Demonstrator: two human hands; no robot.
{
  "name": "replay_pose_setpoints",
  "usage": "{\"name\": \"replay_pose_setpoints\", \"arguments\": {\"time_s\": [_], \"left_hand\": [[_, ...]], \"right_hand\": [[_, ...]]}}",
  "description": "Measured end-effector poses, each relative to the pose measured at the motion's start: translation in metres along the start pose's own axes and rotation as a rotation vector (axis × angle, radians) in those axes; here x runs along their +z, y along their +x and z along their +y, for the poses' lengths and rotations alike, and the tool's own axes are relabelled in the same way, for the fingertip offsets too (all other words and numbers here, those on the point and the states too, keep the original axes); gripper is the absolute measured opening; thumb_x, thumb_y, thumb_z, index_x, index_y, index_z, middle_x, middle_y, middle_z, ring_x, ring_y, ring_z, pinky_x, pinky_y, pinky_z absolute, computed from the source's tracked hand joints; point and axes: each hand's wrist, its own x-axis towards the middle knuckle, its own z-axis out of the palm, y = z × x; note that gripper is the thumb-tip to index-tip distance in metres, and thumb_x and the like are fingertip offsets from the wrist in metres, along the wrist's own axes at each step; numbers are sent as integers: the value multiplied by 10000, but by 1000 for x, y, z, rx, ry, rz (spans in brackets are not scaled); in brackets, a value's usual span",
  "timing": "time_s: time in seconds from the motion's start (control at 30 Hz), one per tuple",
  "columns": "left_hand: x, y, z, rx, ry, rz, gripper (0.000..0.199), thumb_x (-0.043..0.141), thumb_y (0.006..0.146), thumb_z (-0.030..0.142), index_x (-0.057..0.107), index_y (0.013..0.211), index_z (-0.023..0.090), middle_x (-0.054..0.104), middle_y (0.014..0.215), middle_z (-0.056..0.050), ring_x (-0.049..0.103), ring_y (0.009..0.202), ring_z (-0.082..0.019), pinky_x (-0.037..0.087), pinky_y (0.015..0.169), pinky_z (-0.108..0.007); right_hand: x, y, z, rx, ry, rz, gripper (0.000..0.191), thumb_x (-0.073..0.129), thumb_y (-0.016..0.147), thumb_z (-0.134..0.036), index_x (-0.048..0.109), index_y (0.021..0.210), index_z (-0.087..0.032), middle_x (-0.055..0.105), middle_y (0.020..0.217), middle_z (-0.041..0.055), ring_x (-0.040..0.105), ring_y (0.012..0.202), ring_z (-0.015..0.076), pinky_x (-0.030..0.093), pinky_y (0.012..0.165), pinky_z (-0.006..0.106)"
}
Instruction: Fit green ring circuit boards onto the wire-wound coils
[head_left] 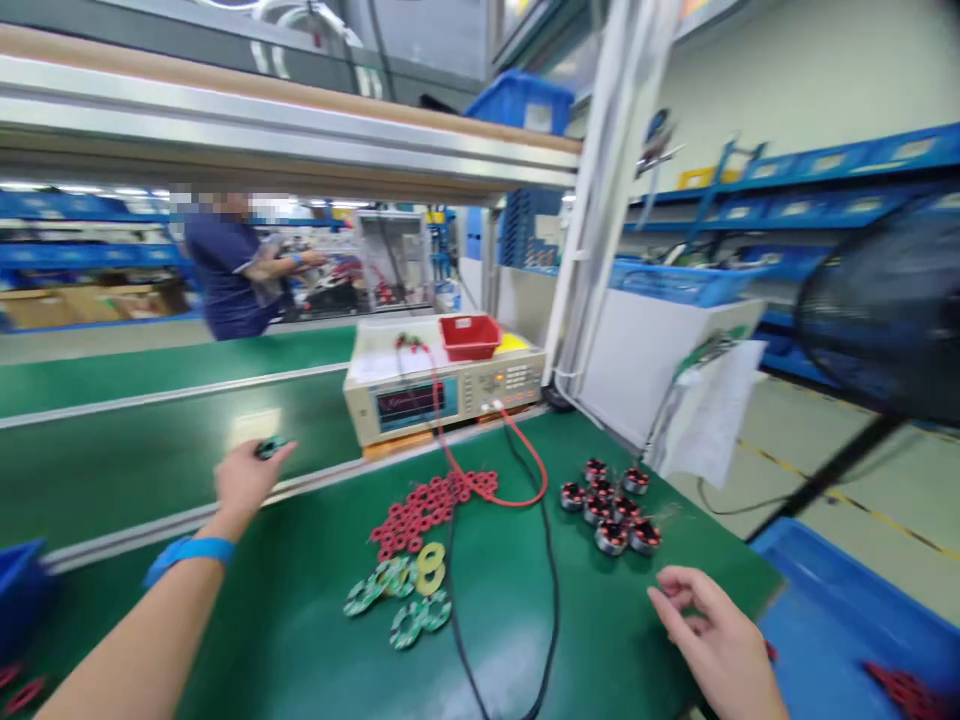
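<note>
My left hand (246, 478), with a blue band on its wrist, reaches out to the left over the green conveyor strip. It pinches a small dark-and-green round part (271, 447), too blurred to name exactly. My right hand (709, 635) hovers at the bench's right edge, fingers loosely curled and apart, holding nothing visible. Just beyond it stands a group of motor stators (611, 537) with copper windings. On the green bench between my hands lie green ring-shaped circuit boards (406, 625), yellow rings (430, 570) and many small red rings (420, 508).
A bench meter (442, 395) bears a red tray (470, 338); its red cable (541, 470) and black cable (556, 590) loop over the bench. A blue bin (847, 620) and a fan (892, 310) stand right. Another person (229, 265) works beyond the conveyor.
</note>
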Motion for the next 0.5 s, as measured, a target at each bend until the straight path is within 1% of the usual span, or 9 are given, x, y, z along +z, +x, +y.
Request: {"name": "replay_pose_setpoints", "arguments": {"time_s": [0.07,0.13,0.2,0.27,0.3,0.33,0.4,0.43,0.5], "left_hand": [[20,26,-11,-80,36,-31,280,599,695,431,568,761,161,499,529,-3,611,746,-341,458,560,-319],[37,42,-22,-124,69,-71,340,613,666,477,572,807,170,521,562,-10,612,777,-364,474,554,-338],[45,52,-29,-174,149,-106,506,626,624,545,559,973,184,622,780,-61,601,885,-360,496,616,-362],[42,53,-26,-193,164,-42,719,593,613,620,471,1178,193,592,1103,-135,543,1034,-375,488,730,-442],[37,49,-21,-170,105,19,787,578,619,630,425,1245,178,531,1215,-171,492,1105,-394,458,794,-497],[29,42,-14,-129,1,72,814,581,625,609,408,1274,149,490,1267,-199,451,1150,-411,416,847,-543],[13,17,4,2,-304,136,780,632,619,461,452,1233,16,506,1223,-268,398,1185,-444,329,925,-591],[4,-1,13,56,-360,135,738,609,648,432,455,1229,3,521,1208,-259,465,1138,-402,369,924,-538],[-12,-44,27,136,-404,109,627,557,714,416,471,1234,76,554,1201,-174,550,1056,-293,457,874,-408]], "right_hand": [[-10,13,10,80,-44,20,232,589,729,-422,570,769,-194,522,608,-5,538,547,148,488,422,223],[-16,26,14,163,-32,10,247,603,697,-411,559,803,-192,519,613,-13,532,532,149,474,382,227],[-17,40,13,228,36,-33,366,634,649,-395,548,936,-183,577,763,23,541,557,149,462,349,230],[-14,54,11,265,110,-120,551,663,600,-375,513,1091,-175,598,949,71,544,573,140,452,342,229],[-13,60,10,280,131,-170,608,671,585,-369,502,1134,-167,605,968,78,540,558,132,448,348,228],[-12,65,11,296,137,-218,626,673,582,-368,507,1146,-154,623,911,69,530,529,125,443,357,227],[-14,71,13,320,117,-286,586,669,594,-387,550,1103,-123,612,673,11,509,463,122,442,383,232],[-16,70,15,324,96,-291,560,671,599,-403,571,1068,-115,576,570,-18,507,438,126,448,400,239],[-21,63,15,292,58,-228,534,690,586,-436,598,1010,-126,562,514,-29,535,439,144,474,442,254]]}}
